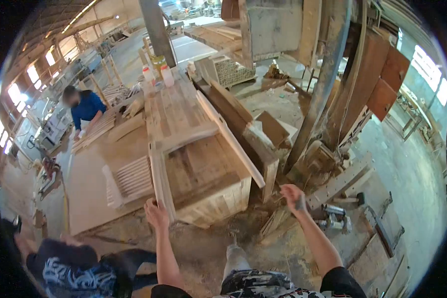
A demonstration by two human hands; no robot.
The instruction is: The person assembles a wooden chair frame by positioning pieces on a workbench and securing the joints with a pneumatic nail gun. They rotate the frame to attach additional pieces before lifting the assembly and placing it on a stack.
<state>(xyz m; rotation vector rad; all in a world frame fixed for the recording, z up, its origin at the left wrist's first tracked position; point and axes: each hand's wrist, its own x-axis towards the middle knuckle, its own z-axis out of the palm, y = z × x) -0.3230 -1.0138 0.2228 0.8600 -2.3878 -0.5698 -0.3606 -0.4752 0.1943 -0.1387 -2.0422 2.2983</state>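
Note:
A pale wooden frame part, with a left rail (161, 181), a crosspiece (186, 139) and a long right rail (233, 144), lies on a block-like wooden bench (208, 193). My left hand (157, 214) grips the near end of the left rail, fingers at its outer side. To the right, my right hand (293, 197) is held in the air, apart from the right rail's near end. Its fingers are loosely bent, and nothing shows in them. Beside the bench stands a dark board (253, 144) on edge.
Slatted wooden pieces (131, 180) lie on a wide panel (92, 198) at left. A co-worker in blue (87, 109) leans over it; another person in a dark shirt (69, 268) is close at lower left. Bottles (167, 76), a hammer (352, 199) and power tools (335, 218) are around.

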